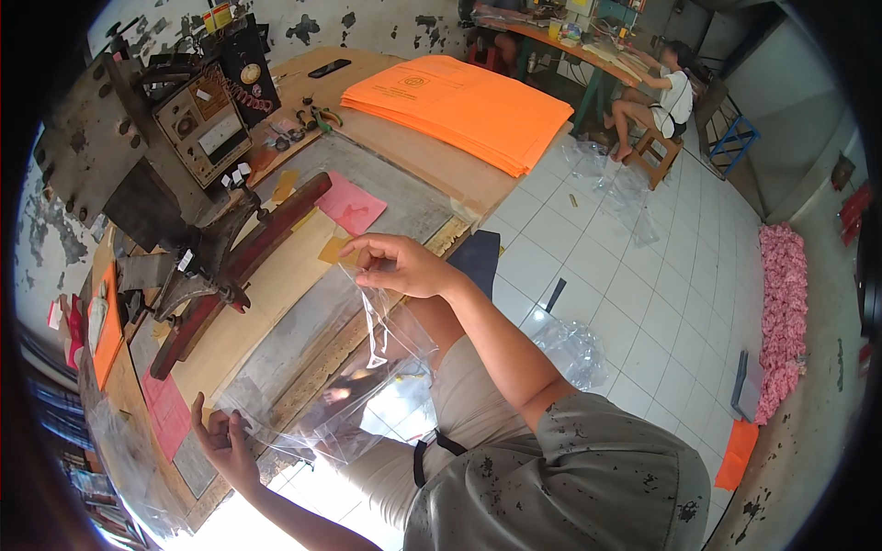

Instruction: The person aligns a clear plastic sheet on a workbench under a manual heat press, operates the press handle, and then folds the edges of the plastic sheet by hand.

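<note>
On the near side of the red bar (289, 222), a clear plastic sheet (340, 390) hangs between left hand (225, 445) and right hand (400, 264); each grip pinches one edge, apparently to keep the limp sheet spread.

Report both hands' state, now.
Left hand: fingers partly curled at the clear plastic; firm grip cannot be told.
Right hand: closed, pinching the same clear plastic.

Bright light washes the floor (634, 294) around me, burning out to white below my left hand (228, 448). Sharp glints streak the clear plastic (374, 344) under my right hand (404, 264). Shade sits beneath the far table (565, 46). The right wall (813, 395) bends at the blackened edge; the distant person (675, 101) looks soft.
</note>
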`<state>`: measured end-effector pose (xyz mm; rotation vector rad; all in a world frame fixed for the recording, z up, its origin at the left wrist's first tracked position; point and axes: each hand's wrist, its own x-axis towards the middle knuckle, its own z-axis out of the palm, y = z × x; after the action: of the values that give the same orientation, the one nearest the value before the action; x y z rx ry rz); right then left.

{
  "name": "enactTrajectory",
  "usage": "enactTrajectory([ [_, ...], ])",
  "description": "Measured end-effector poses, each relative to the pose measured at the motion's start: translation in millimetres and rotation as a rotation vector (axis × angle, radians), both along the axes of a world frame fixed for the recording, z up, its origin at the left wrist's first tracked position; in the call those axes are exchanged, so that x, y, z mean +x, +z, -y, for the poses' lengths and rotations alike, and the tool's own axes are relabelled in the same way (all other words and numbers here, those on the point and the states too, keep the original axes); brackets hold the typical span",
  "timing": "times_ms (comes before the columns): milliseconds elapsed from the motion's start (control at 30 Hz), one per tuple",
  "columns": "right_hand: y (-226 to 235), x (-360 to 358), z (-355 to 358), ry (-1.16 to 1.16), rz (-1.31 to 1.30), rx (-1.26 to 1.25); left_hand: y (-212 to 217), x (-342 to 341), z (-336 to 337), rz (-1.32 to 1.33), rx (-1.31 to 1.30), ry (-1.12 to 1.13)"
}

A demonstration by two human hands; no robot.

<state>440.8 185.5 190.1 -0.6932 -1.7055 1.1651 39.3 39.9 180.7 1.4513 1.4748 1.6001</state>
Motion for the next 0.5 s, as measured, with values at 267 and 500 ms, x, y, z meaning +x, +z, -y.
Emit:
enactTrajectory([
  [267, -2.6, 0.8, -1.9, 0.038, 0.011, -0.017, -7.5, -10.4, -1.1, -0.065, -0.008, -0.023],
  [500, 1.9, 4.3, 0.9, 0.044, 0.068, -0.064, -4.7, -9.1, 0.7, -0.116, -0.013, 0.001],
])
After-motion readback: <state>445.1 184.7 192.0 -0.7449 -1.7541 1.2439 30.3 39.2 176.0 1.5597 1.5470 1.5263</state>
